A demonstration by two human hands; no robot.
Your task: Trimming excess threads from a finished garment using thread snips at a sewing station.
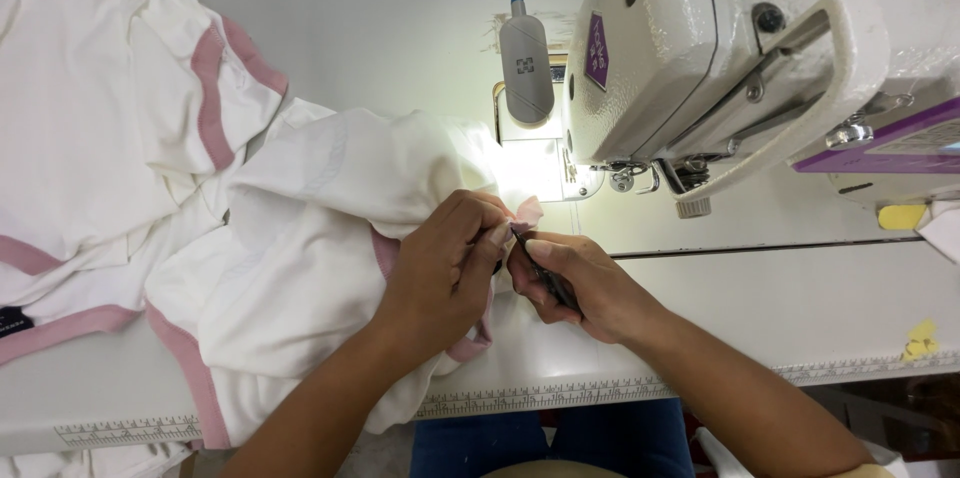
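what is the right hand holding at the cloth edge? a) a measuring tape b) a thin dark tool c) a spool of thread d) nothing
b: the right hand grips a thin dark tool, its tip at the pink trim that the left hand pinches on the white garment.

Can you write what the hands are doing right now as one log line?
left hand: pinches pink trim of white garment | right hand: holds thin dark tool at trim | sewing machine: behind
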